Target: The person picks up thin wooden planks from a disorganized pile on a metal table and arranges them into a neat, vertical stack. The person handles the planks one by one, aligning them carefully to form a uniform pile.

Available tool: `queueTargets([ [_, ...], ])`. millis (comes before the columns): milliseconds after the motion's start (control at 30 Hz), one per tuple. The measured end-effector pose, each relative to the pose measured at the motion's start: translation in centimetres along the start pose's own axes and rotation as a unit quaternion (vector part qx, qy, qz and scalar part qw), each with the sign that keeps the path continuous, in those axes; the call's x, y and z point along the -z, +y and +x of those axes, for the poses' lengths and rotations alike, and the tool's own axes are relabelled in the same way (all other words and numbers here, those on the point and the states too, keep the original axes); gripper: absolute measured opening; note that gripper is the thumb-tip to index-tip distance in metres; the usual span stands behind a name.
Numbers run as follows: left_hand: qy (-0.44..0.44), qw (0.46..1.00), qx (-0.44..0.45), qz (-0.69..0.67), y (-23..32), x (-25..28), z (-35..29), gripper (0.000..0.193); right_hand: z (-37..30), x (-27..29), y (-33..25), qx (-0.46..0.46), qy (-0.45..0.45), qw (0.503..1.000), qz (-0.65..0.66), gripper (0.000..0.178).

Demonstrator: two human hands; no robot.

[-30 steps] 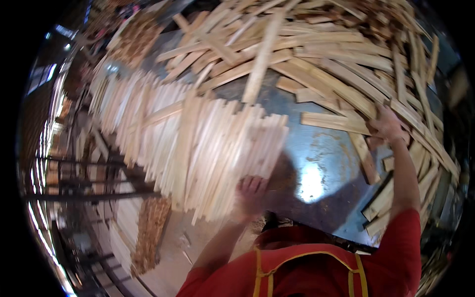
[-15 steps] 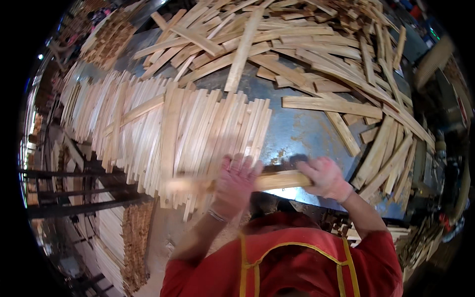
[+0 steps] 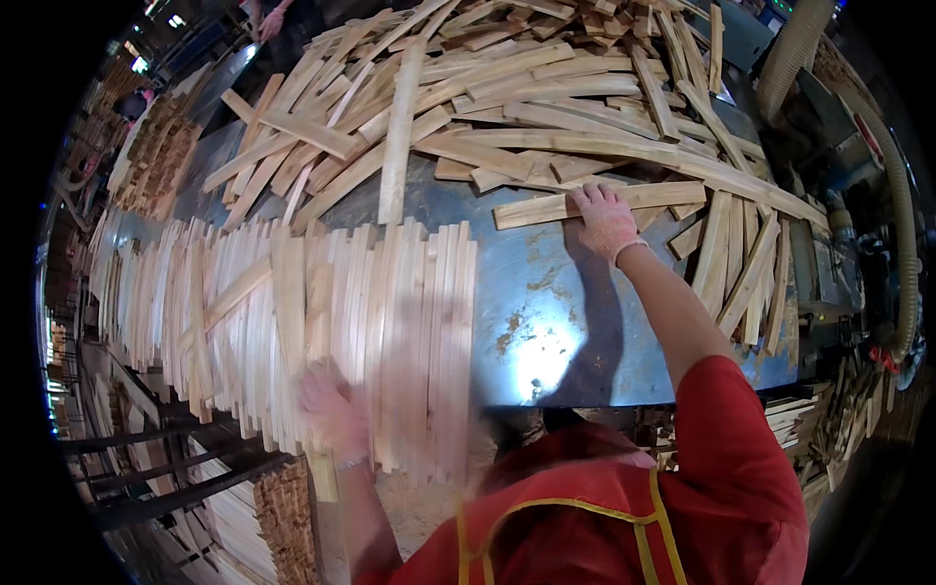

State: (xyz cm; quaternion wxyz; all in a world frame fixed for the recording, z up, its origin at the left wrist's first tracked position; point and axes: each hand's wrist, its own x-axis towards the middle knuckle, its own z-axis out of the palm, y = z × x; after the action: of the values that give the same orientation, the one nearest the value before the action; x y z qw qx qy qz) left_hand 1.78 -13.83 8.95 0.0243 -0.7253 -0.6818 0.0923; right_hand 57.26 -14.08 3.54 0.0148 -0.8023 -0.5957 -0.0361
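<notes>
My right hand (image 3: 606, 222), in a pale glove, reaches far out with its fingers curled over a wooden slat (image 3: 534, 212). That slat lies at the near edge of a loose heap of slats (image 3: 546, 88). At the left, my gloved left hand (image 3: 334, 414) is smeared by motion over a long row of slats (image 3: 409, 322) packed side by side. Beside its fingertips, a short slat (image 3: 318, 302) lies on top of the row. The blur hides whether the fingers are closed on that slat.
A metal tabletop (image 3: 526, 292) carries the row and the heap. A stack of slats (image 3: 156, 156) stands at the far left, another stack (image 3: 285, 507) low by the table. At the right are machinery and a ribbed hose (image 3: 795, 58). Another person's hand (image 3: 273, 21) shows at the top.
My right hand has let go of the slat it held before me and reached forward to another at the heap. My left hand has moved left over the row. The view has turned.
</notes>
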Motion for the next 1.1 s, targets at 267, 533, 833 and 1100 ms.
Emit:
queueTargets([
  [267,-0.105,0.915,-0.268,-0.284,17.4,-0.9,-9.2,0.099,1.0,9.0,-1.0,0.068,-0.247,0.959,0.122,0.076],
  [533,-0.181,0.757,-0.061,-0.625,27.3,-0.7,-4.6,0.073,-5.6,11.4,-8.7,0.15,-0.289,0.89,0.318,0.069],
  [833,0.001,0.98,-0.186,-0.067,21.0,-3.6,-5.9,0.079,-1.7,1.8,-1.0,0.053,0.172,0.983,0.026,0.069],
  [1100,-0.078,0.971,-0.212,-0.084,18.0,-0.4,-3.9,0.073,-5.9,7.5,3.6,-0.118,-0.071,0.974,0.179,0.062],
])
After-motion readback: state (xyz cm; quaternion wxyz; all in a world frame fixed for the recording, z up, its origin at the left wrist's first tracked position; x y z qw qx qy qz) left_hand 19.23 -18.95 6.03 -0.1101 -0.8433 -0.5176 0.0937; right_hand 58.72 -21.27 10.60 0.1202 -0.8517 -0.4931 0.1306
